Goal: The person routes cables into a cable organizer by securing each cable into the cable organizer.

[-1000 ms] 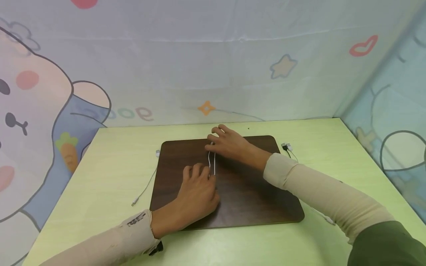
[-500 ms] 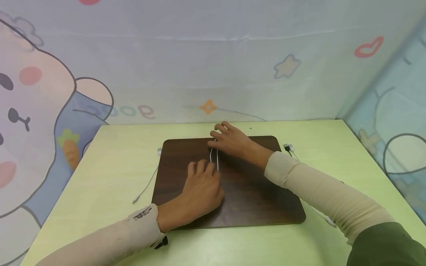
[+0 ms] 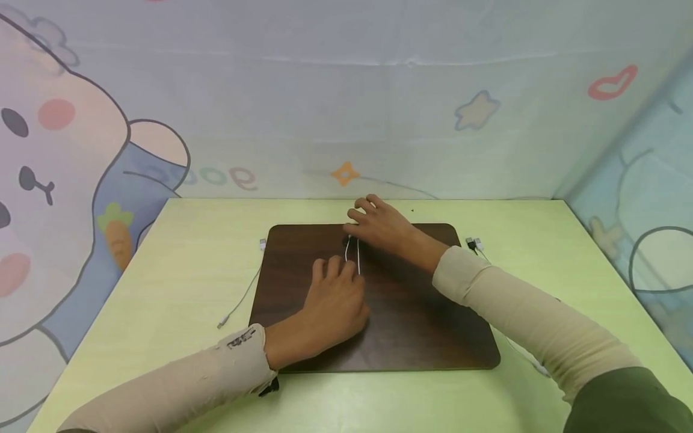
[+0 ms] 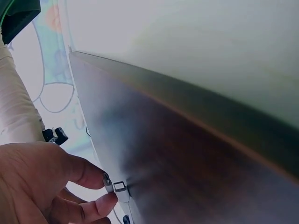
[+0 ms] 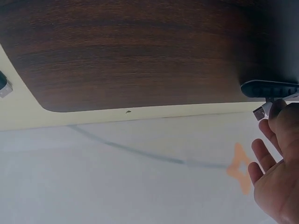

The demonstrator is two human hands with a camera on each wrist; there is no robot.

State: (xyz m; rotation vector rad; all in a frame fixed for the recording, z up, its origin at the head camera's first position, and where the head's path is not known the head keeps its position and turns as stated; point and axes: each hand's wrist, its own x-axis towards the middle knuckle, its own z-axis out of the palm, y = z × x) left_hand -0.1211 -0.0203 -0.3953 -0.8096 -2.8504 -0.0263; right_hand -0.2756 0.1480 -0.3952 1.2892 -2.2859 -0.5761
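In the head view a white USB cable [image 3: 358, 257] runs in two strands between the hands over a dark brown wooden board [image 3: 422, 325]. My left hand [image 3: 337, 300] is over the board's middle; in the left wrist view its thumb and finger pinch a small metal-tipped plug [image 4: 108, 183], with a white USB plug [image 4: 121, 191] right beside it. At the board's far edge, my right hand [image 3: 381, 227] pinches the cable near its USB-A plug [image 5: 265, 111]. Close to those fingertips lies a dark, long, rounded piece [image 5: 268, 88] on the board; its kind is unclear.
On the pale table [image 3: 162, 300], another white cable [image 3: 243, 297] lies left of the board. To the right are black and white USB plugs [image 3: 473, 243] and a white cable end [image 3: 541, 368]. A printed cloth [image 3: 303, 90] hangs behind the table.
My left hand has moved slightly away from me and right over the board, and the cable strands between the hands look shorter. My right hand keeps nearly the same place. The view has shifted a little.
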